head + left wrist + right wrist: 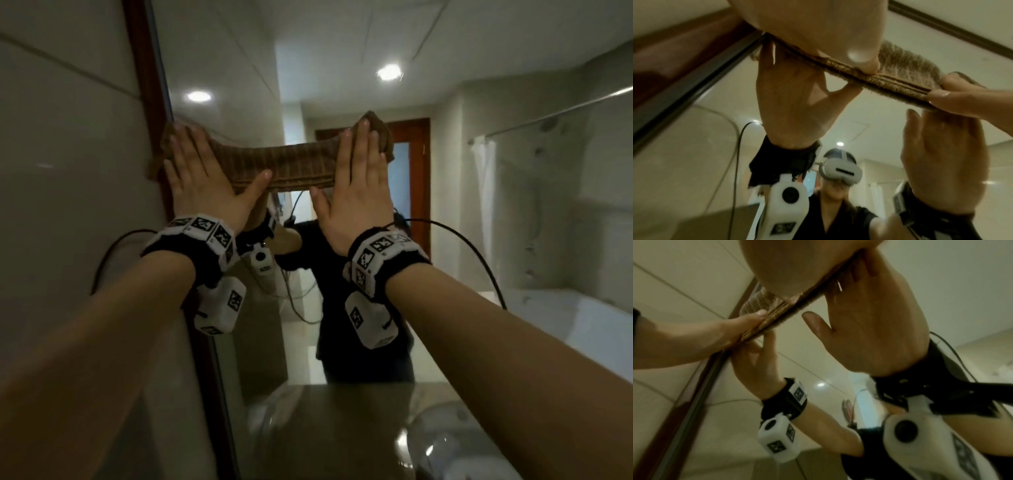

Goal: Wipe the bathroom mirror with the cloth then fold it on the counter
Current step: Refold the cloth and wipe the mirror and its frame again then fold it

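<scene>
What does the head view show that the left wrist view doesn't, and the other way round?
Only the head view shows the counter, the basin, a shower curtain reflected in the mirror, and both forearms reaching up. Only the left wrist view shows the reflected headset and the cloth's fuzzy lower edge up close. Both show the left hand and the right hand pressing the brown cloth flat against the glass with straight fingers.

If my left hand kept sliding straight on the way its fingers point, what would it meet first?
The left hand, flat on the brown cloth, points up and slightly left. It would probably reach the mirror's dark wooden frame first, though depth is unclear.
</scene>
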### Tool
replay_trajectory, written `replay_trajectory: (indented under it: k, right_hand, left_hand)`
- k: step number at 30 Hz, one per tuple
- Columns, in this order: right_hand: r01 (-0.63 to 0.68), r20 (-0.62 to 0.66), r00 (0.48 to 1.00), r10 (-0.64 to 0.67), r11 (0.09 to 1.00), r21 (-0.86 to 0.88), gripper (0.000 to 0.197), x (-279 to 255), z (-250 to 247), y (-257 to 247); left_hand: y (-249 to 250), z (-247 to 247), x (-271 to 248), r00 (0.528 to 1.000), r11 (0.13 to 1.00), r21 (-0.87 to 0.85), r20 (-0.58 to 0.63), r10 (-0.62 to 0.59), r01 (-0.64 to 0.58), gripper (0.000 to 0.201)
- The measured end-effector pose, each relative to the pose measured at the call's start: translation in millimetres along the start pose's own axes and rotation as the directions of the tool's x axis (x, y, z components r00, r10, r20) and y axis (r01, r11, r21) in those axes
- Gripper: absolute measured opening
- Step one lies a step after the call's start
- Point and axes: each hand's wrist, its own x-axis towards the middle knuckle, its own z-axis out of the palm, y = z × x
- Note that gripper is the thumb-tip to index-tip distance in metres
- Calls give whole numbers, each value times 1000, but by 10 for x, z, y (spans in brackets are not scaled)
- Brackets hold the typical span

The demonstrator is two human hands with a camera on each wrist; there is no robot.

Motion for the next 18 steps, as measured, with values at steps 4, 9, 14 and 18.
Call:
replay_trajectory:
  k: [4, 9, 14, 18]
  right_hand:
    - [-28, 99, 995, 27, 1000, 8, 82, -711, 135, 36]
    - [-101, 226, 969, 98, 995, 0, 82, -1826, 411, 113]
    - [-200, 324, 925, 201, 979, -37, 83, -2813, 725, 66]
    - [-232, 375, 900, 221, 973, -16, 80, -3477, 904, 59]
  left_hand:
    - [-90, 262, -719, 1000, 1000, 12, 21, 7, -7, 118]
    - [-177, 642, -1871, 987, 996, -42, 139, -76, 82, 120]
    - [-312, 1064, -3049, 944, 975, -49, 266, -198, 218, 122]
    - [-351, 1335, -3782, 893, 947, -21, 341, -294, 320, 122]
